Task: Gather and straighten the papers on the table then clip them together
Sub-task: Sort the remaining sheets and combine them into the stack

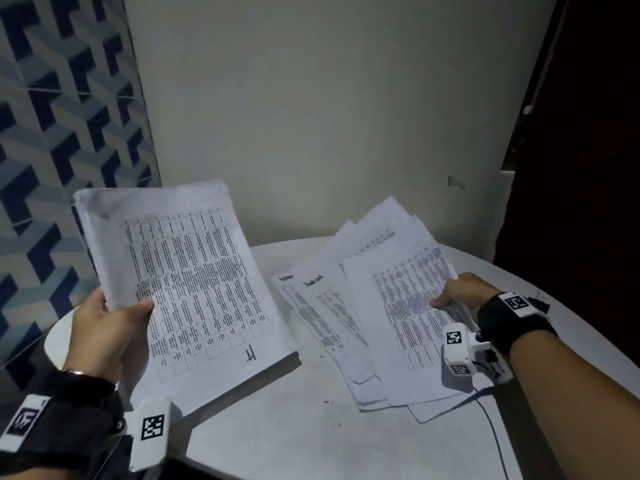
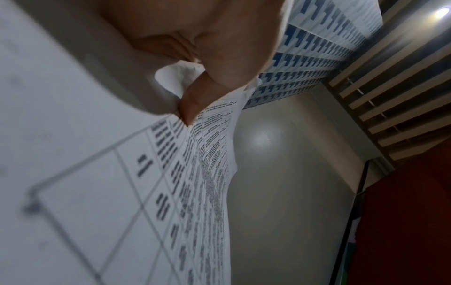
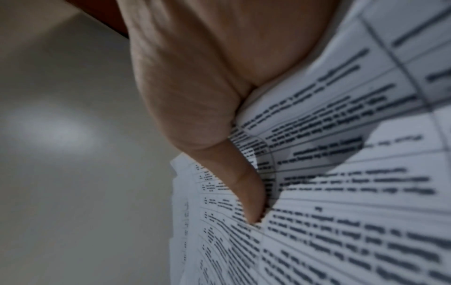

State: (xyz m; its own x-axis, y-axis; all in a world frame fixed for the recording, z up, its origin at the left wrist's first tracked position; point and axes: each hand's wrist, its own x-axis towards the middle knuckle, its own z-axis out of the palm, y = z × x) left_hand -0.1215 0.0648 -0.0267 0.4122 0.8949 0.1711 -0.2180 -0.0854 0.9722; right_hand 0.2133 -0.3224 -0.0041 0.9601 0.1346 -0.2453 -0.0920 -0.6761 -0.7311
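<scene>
Holding the papers in two lots, I keep the squared stack raised at the left of the frame so its edges stay aligned while I collect the rest. My left hand has its grip clenched on that stack's lower left corner, thumb on top of the printed table. At the right, the loose sheets lie fanned and overlapping on the worktop. My right hand grips their right edge, thumb pressing into the top page so it buckles slightly.

All sheets are thin white paper with dense grey tables; the stack's top page looks a little creased and smudged near its upper corner. I judge the fan must be drawn together next. No clip is visible. Beneath is a pale, smooth, rounded worktop with a dark cable trailing at lower right.
</scene>
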